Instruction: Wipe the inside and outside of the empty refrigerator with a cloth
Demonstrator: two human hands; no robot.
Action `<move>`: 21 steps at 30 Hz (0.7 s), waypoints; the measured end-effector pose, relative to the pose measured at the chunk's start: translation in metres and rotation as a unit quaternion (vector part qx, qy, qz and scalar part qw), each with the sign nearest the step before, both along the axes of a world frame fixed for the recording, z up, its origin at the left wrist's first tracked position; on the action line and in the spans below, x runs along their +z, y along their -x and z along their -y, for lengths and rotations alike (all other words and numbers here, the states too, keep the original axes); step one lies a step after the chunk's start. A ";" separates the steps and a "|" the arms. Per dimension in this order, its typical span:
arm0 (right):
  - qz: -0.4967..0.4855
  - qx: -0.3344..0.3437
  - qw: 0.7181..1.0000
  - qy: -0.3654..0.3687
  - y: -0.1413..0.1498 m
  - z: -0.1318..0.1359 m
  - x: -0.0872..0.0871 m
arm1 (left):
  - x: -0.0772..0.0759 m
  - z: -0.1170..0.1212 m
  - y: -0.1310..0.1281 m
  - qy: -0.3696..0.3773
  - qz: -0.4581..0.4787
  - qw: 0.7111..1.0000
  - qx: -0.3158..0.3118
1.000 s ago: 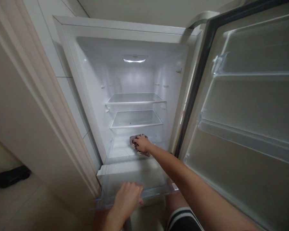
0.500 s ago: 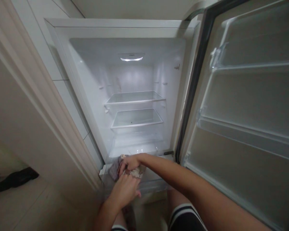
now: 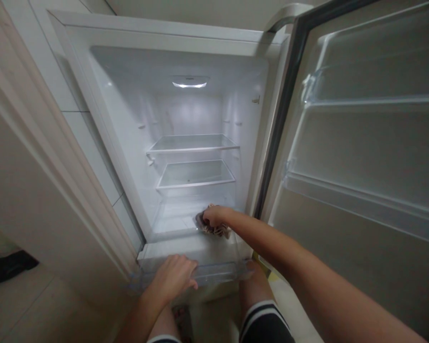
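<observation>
An open fridge (image 3: 103,124) stands in front of me with its light on and bare glass shelves (image 3: 193,143). My right hand (image 3: 214,216) reaches in low and is closed on a greyish cloth (image 3: 214,229), pressed against the bottom glass shelf above the drawer. My left hand (image 3: 173,276) grips the front edge of the clear pulled-out drawer (image 3: 214,272) at the fridge's base, fingers curled over its rim.
The fridge door (image 3: 361,157) hangs open on the right, with clear door bins. A beige door frame (image 3: 50,157) and tiled wall lie close on the left. A dark object (image 3: 7,266) lies on the floor at far left. My knees show below the drawer.
My right hand moved with the cloth from the drawer's front edge back into the fridge onto the bottom shelf. My left hand shifted left along the drawer rim. The view panned slightly.
</observation>
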State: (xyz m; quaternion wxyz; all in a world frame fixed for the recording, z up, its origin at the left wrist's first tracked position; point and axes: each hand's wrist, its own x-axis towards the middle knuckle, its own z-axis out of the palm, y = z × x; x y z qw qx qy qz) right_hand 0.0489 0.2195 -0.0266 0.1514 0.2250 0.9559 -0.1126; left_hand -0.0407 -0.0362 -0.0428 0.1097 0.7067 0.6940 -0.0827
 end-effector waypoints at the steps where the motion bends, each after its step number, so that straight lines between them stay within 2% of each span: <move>1: -0.021 -0.008 0.999 -0.023 0.002 -0.004 0.001 | -0.001 0.000 0.000 0.002 0.001 1.000 0.000; 4: -0.070 -0.015 0.996 -0.056 0.014 -0.014 0.002 | -0.002 0.001 0.000 0.007 0.007 1.000 -0.003; 8: -0.129 -0.026 0.990 -0.045 0.049 -0.015 -0.008 | -0.004 -0.001 -0.001 0.007 0.018 1.000 -0.006; 13: -0.187 0.015 0.982 0.020 0.113 0.021 -0.031 | -0.006 -0.006 -0.003 0.008 0.022 1.000 -0.001; 15: -0.189 0.035 0.980 0.055 0.129 0.037 -0.039 | -0.004 -0.008 -0.002 0.006 0.023 1.000 0.003; 18: -0.171 0.064 0.976 0.119 0.132 0.052 -0.043 | 0.000 -0.010 0.000 -0.005 0.025 1.000 0.006; 21: -0.122 0.137 0.958 0.219 0.113 0.058 -0.043 | 0.002 -0.012 0.001 -0.016 0.026 1.000 0.005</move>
